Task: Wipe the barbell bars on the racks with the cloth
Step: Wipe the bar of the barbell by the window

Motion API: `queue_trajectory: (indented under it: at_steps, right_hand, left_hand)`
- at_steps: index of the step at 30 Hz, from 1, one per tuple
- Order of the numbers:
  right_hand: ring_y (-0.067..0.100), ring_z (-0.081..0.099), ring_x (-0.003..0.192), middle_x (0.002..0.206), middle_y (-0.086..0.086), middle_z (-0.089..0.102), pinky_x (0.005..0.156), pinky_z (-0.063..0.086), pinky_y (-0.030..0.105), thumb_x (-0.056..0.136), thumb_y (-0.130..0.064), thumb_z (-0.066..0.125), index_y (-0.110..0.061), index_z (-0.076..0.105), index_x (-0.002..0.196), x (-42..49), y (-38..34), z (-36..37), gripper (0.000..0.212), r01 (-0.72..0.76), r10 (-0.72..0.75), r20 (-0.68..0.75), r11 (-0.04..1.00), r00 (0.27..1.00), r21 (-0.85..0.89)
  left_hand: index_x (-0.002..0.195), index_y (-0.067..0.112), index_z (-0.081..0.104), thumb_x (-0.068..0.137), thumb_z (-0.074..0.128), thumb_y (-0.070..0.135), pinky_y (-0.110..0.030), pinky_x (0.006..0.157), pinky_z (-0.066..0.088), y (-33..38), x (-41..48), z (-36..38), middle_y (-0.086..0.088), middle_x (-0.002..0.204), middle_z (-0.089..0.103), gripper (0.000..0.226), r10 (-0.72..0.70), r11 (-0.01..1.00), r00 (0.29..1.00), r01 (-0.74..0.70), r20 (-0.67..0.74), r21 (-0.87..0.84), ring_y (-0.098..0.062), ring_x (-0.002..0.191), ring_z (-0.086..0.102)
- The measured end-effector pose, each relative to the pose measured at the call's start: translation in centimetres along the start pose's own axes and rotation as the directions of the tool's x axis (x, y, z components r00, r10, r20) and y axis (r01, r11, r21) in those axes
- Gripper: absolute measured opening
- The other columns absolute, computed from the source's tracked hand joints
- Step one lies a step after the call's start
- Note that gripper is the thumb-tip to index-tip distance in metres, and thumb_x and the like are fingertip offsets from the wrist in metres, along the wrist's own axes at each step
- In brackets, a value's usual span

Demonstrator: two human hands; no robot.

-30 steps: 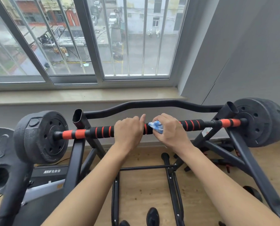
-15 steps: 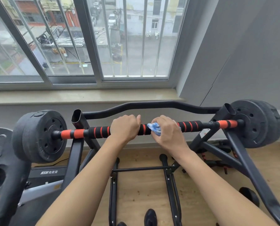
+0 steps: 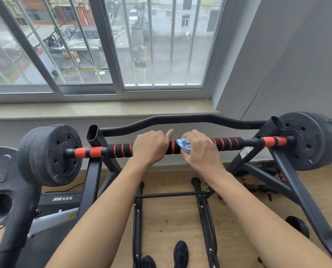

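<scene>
- On the rack (image 3: 95,171), the barbell bar (image 3: 227,143) lies level.
- Left hand (image 3: 149,147): grip wraps the bar.
- Right hand (image 3: 200,151): grip pinches the blue cloth (image 3: 184,144) against it.

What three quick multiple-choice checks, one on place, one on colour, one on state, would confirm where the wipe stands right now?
1. Where is the cloth?
A. on the windowsill
B. against the barbell bar, under the right hand
C. on the floor

2. What colour is the cloth?
A. blue and white
B. plain red
C. black

3. What is the left hand doing?
A. hanging free
B. resting on a weight plate
C. gripping the bar

Answers: 1 B, the right hand presses the cloth to the barbell bar near its middle. 2 A, blue and white folds show beside the fingers. 3 C, the left hand curls round the foam grip.
</scene>
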State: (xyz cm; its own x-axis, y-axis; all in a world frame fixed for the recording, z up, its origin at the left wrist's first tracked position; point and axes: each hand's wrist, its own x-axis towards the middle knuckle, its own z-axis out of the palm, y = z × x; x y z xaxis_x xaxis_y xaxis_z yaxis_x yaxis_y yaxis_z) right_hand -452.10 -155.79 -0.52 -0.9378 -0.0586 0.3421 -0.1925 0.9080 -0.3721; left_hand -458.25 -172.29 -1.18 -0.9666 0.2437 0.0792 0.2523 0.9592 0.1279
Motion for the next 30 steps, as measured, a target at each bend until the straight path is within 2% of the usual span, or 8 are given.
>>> queue_trajectory:
  at_steps: [2,10,15,19,22,24,27,30]
  right_hand:
    - [0.019,0.059,0.081,0.091,0.0,0.063,0.07,0.052,0.033,0.085,-0.02,0.071,-0.016,0.064,0.1,-0.4,0.1,-0.2,0.017,0.015,-0.015,0.011,0.999,1.0,0.03]
    - [0.021,0.062,0.082,0.093,-0.001,0.062,0.069,0.055,0.038,0.087,-0.03,0.065,-0.019,0.062,0.102,0.7,-0.8,0.0,0.018,-0.106,0.106,0.03,0.994,0.994,-0.004]
    - [0.022,0.061,0.084,0.096,-0.004,0.06,0.067,0.051,0.035,0.086,-0.023,0.067,-0.02,0.062,0.104,-0.9,-0.6,0.1,0.019,-0.072,0.072,-0.008,0.997,0.997,0.003]
    - [0.02,0.058,0.079,0.09,-0.005,0.057,0.066,0.053,0.038,0.088,-0.025,0.068,-0.02,0.062,0.096,-2.1,-0.3,0.1,0.011,0.009,-0.01,0.038,1.0,0.999,0.014]
    - [0.012,0.06,0.08,0.089,-0.009,0.059,0.07,0.054,0.035,0.09,-0.026,0.069,-0.023,0.065,0.095,-3.9,0.4,-0.4,0.007,-0.073,0.056,0.09,0.975,0.994,0.209]
    - [0.011,0.065,0.083,0.089,-0.009,0.066,0.074,0.055,0.03,0.093,-0.03,0.071,-0.026,0.067,0.096,-4.4,0.9,-1.7,0.006,-0.276,0.252,0.116,0.832,0.961,0.482]
    - [0.02,0.069,0.086,0.088,-0.002,0.07,0.072,0.055,0.033,0.095,-0.04,0.069,-0.021,0.068,0.107,-4.6,0.5,-4.2,0.023,-0.472,0.461,0.277,0.387,0.843,0.792]
    - [0.035,0.071,0.098,0.099,0.017,0.071,0.074,0.057,0.044,0.099,-0.049,0.059,-0.011,0.062,0.123,-5.3,-0.1,-5.4,0.045,-0.479,0.466,0.414,0.026,0.782,0.877]
  left_hand:
    - [0.073,0.017,0.057,0.11,0.021,0.057,-0.038,0.066,0.051,0.0,-0.1,0.1,-0.002,0.067,0.057,0.065,-0.031,0.999,0.999,0.031,0.008,-0.003,-0.027,0.065,0.058]
    - [0.087,0.017,0.063,0.114,0.032,0.033,-0.041,0.077,0.039,0.9,-4.2,3.2,-0.004,0.083,0.061,0.044,0.032,0.999,0.924,-0.02,-0.381,0.034,-0.026,0.079,0.052]
    - [0.065,0.014,0.064,0.111,0.032,0.036,-0.033,0.055,0.034,1.4,-1.8,1.2,-0.004,0.06,0.062,0.06,-0.067,0.997,0.963,0.078,-0.26,0.03,-0.025,0.051,0.051]
    - [0.096,0.012,0.067,0.108,0.025,0.032,-0.037,0.062,0.036,0.4,0.3,0.7,-0.007,0.084,0.068,0.048,-0.009,0.995,0.998,0.016,-0.064,0.101,-0.034,0.071,0.058]
    - [0.093,0.011,0.063,0.109,0.03,0.033,-0.038,0.066,0.041,0.3,0.3,0.5,-0.006,0.081,0.062,0.042,-0.044,0.998,0.999,0.043,0.012,0.054,-0.033,0.074,0.058]
    - [0.084,0.012,0.064,0.109,0.039,0.034,-0.04,0.066,0.048,0.8,-0.7,0.1,-0.003,0.071,0.06,0.042,-0.081,0.995,0.993,0.076,-0.089,-0.063,-0.031,0.068,0.061]
    - [0.088,0.018,0.063,0.106,0.047,0.03,-0.042,0.078,0.048,1.6,-3.7,-0.5,0.003,0.079,0.063,0.027,-0.052,0.952,0.935,-0.061,-0.352,-0.301,-0.023,0.077,0.06]
    - [0.097,0.022,0.063,0.104,0.051,0.033,-0.036,0.08,0.048,4.2,-8.1,-3.0,0.012,0.091,0.064,0.018,-0.02,0.73,0.942,-0.216,-0.336,-0.648,-0.012,0.084,0.059]
